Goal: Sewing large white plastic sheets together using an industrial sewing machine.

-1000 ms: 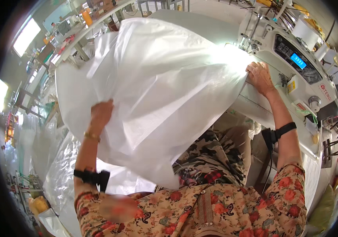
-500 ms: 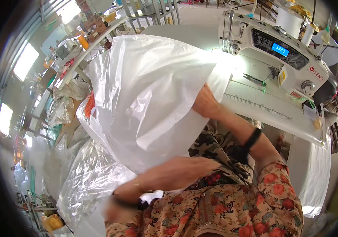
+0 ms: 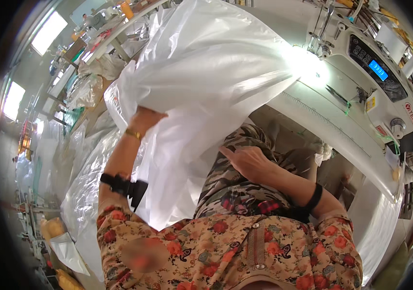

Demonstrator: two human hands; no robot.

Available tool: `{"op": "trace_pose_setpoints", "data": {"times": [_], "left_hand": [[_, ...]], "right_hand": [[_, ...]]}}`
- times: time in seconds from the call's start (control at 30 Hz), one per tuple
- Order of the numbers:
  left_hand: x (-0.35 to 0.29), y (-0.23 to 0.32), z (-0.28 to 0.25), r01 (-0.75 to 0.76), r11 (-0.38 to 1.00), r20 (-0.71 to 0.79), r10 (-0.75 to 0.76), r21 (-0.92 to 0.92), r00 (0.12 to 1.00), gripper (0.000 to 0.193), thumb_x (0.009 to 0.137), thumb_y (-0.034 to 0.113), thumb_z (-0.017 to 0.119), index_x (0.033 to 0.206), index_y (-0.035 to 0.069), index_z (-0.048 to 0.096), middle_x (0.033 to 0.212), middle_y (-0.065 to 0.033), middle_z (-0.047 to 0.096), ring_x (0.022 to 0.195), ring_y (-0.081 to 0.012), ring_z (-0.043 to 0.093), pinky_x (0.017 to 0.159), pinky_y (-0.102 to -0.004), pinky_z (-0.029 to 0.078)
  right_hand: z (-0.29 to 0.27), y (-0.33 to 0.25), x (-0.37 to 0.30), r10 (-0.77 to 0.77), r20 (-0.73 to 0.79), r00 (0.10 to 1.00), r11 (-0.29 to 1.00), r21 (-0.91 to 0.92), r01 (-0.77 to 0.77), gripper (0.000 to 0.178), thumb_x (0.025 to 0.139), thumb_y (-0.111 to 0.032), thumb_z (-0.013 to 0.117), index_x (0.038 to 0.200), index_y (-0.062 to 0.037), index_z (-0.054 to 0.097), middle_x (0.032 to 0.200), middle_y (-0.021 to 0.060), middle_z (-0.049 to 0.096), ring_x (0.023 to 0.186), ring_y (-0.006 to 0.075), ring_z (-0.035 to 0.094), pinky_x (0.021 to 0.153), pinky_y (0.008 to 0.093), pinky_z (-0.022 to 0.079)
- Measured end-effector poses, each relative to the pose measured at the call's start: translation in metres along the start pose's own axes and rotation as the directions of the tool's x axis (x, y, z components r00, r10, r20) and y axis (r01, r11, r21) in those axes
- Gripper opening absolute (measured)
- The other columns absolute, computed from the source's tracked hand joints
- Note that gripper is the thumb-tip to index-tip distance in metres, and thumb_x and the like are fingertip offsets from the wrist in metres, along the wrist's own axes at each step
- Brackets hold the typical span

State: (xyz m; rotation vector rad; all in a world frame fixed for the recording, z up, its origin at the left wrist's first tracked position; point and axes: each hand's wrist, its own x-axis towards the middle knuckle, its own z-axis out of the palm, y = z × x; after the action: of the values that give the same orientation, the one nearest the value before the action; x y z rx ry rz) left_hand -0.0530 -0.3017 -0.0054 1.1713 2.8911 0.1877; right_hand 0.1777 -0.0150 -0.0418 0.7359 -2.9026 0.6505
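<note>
A floral shirt (image 3: 216, 246) is filling the lower edge of the frame, and camouflage trousers (image 3: 216, 188) are showing just above it at lower centre. A black strap (image 3: 117, 183) is circling the left forearm, and a second black strap (image 3: 316, 197) is circling the right.

The right hand (image 3: 251, 163) is hovering over the trousers right of centre, its fingertips pointing at the sheet's lower right edge; whether they are pinching it, I cannot tell. The left hand (image 3: 146, 121), with a gold band (image 3: 133, 133) at its wrist, is lying against the sheet left of centre, fingers together; how firmly they are gripping it, I cannot tell.

The white sheet (image 3: 201, 82) is spreading in loose folds from the centre to the top of the frame, its right corner running into a bright glow where glare is hiding the detail. Crumpled clear plastic (image 3: 88, 193) is lying at left.

At upper right, the white worktable (image 3: 356, 159) is bearing ruler marks (image 3: 322, 118), dark snips (image 3: 336, 94) and green thread (image 3: 348, 110). Over it a sewing machine (image 3: 385, 108) is standing, its blue display (image 3: 378, 70) glowing. Farther off, a cluttered bench (image 3: 107, 41) is occupying the upper left, and a bright window (image 3: 49, 33) is shining beyond.
</note>
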Motion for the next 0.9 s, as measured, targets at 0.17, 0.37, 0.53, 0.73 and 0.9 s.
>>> {"op": "trace_pose_setpoints", "data": {"times": [0.17,0.37,0.53,0.73,0.9], "left_hand": [[0.035,-0.015,-0.024,0.126,0.957,0.080,-0.151,0.260,0.985,0.079,0.079,0.048,0.068,0.143,0.014,0.036,0.150,-0.0090,0.033,0.139,-0.0279,0.025,0.116,-0.0379,0.018],[0.030,-0.026,-0.021,0.140,0.990,0.024,-0.140,0.006,0.990,0.077,0.075,0.054,0.070,0.137,0.015,0.046,0.142,-0.0100,0.044,0.135,-0.0276,0.032,0.113,-0.0358,0.024],[0.033,-0.021,-0.025,0.038,0.998,0.031,-0.040,0.059,0.999,0.053,0.082,0.047,0.066,0.127,0.021,0.055,0.134,-0.0037,0.052,0.128,-0.0249,0.041,0.109,-0.0352,0.031],[0.035,0.004,-0.040,0.005,0.990,0.102,0.009,-0.138,0.995,0.030,0.088,0.037,0.061,0.108,0.014,0.064,0.109,-0.0048,0.065,0.101,-0.0250,0.061,0.091,-0.0361,0.047],[0.044,0.065,-0.076,-0.167,0.984,0.082,0.161,0.060,0.983,0.025,0.088,0.023,0.058,0.107,0.008,0.064,0.095,-0.0153,0.066,0.087,-0.0310,0.063,0.082,-0.0381,0.050]], "right_hand": [[0.022,0.001,0.044,0.090,0.280,0.956,0.978,-0.207,-0.031,0.071,0.076,0.000,0.053,0.143,0.0000,0.029,0.069,0.0130,0.063,0.066,0.0309,0.064,0.064,0.0405,0.052],[0.011,-0.007,0.045,0.070,0.077,0.995,0.995,-0.072,-0.064,0.063,0.079,-0.003,0.051,0.139,0.0038,0.034,0.076,0.0123,0.065,0.072,0.0290,0.065,0.068,0.0395,0.052],[0.022,0.002,0.035,0.000,0.331,0.944,0.980,-0.189,0.067,0.016,0.085,-0.015,0.052,0.091,-0.0049,0.062,0.072,0.0129,0.065,0.071,0.0325,0.065,0.062,0.0445,0.049],[-0.080,-0.022,-0.037,0.326,-0.335,0.884,0.890,0.423,-0.168,0.022,0.090,-0.021,0.054,0.094,-0.0009,0.064,0.072,0.0116,0.065,0.068,0.0312,0.065,0.061,0.0417,0.048],[-0.104,-0.040,-0.074,-0.193,-0.427,0.883,0.965,0.078,0.249,0.021,0.085,-0.016,0.060,0.100,-0.0014,0.061,0.081,0.0152,0.067,0.077,0.0249,0.067,0.073,0.0352,0.051]]}}
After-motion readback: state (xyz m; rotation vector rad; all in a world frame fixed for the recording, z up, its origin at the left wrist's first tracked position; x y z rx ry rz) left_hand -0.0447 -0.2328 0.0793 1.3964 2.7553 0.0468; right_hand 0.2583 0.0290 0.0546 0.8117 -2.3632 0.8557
